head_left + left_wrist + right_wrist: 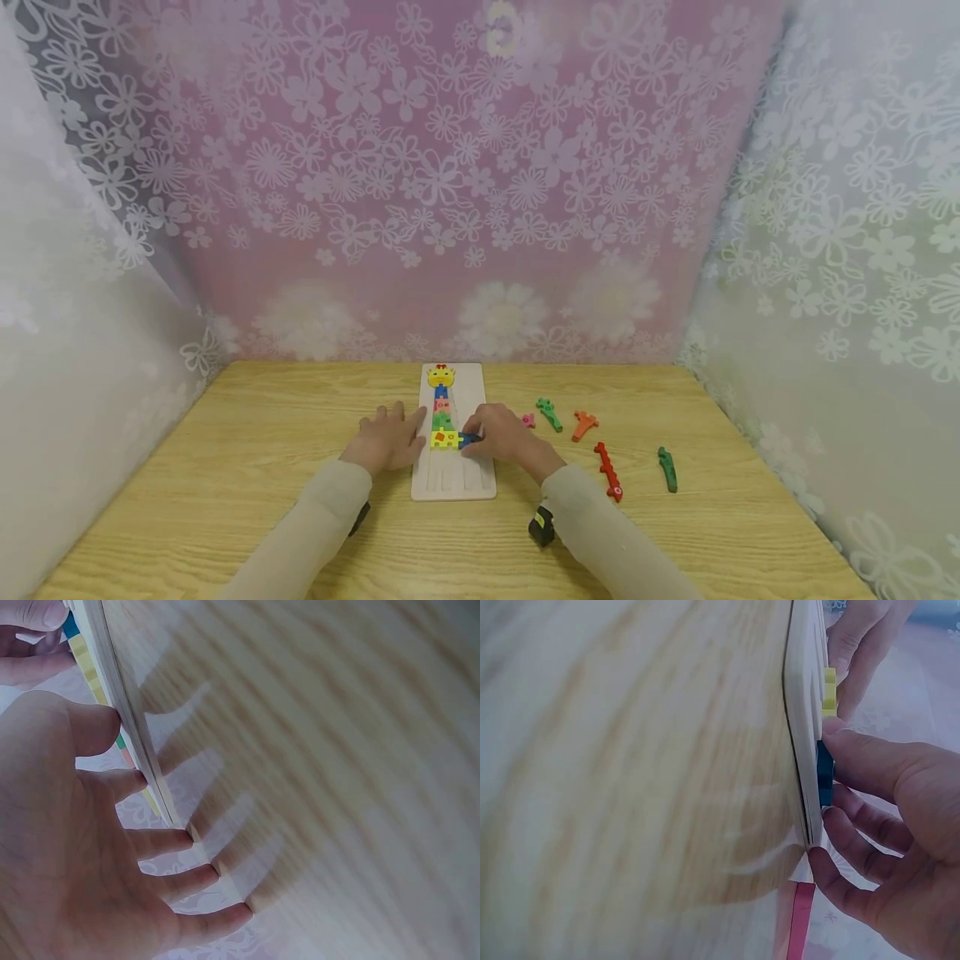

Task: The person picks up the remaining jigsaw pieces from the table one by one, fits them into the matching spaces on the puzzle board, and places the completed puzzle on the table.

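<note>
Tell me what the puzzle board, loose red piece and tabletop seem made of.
Puzzle board: likely wood, matte, pale and unpainted-looking. Loose red piece: painted wood or plastic, can't tell; even, solid colour. Tabletop: wood or wood-look laminate; yellowish grain streaks, faint sheen.

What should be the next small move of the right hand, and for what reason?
Probably the right hand should gently press the dark blue piece down onto the board: it pinches this piece beside the yellow piece, and I cannot tell if it is fully seated. The left hand touches the board's left edge, which may help steady it.
</note>
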Motion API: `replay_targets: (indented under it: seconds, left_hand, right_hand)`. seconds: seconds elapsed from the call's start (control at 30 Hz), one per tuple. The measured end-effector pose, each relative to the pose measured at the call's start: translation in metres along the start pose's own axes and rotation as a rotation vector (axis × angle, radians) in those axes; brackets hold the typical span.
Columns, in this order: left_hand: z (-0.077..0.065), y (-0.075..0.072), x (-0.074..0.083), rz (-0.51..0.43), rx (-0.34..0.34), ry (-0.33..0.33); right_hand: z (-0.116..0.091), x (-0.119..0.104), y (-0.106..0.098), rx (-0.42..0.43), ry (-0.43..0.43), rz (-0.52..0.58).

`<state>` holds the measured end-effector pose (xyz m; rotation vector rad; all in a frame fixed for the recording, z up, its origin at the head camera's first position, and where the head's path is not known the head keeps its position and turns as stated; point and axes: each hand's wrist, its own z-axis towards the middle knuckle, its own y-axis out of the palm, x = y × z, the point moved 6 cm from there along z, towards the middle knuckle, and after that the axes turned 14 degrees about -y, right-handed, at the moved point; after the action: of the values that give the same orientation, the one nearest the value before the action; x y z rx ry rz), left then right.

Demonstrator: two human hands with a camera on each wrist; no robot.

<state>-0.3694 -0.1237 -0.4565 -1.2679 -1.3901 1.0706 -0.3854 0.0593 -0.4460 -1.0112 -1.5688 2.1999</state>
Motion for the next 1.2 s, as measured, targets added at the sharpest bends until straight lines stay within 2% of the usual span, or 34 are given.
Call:
replay_targets:
  seconds: [0.27,0.67,1.03,1.2]
  left_hand:
    - [0.002,0.001,0.000,-0.004,0.002,-0.001]
    - [0.002,0.001,0.000,-0.004,0.005,0.007]
    - [-0.001,-0.003,0.000,0.001,0.009,0.011]
    - [-0.001,-0.002,0.000,-0.002,0.004,0.009]
  right_hand:
    - [0.001,-0.001,-0.001,0.002,-0.030,-0.006]
    - [0.001,0.000,-0.003,-0.062,-0.017,-0.009]
    - [0.001,-0.005,-0.005,-0.062,-0.034,-0.017]
    - [-0.005,-0.007,-0.011,-0.067,-0.042,-0.029]
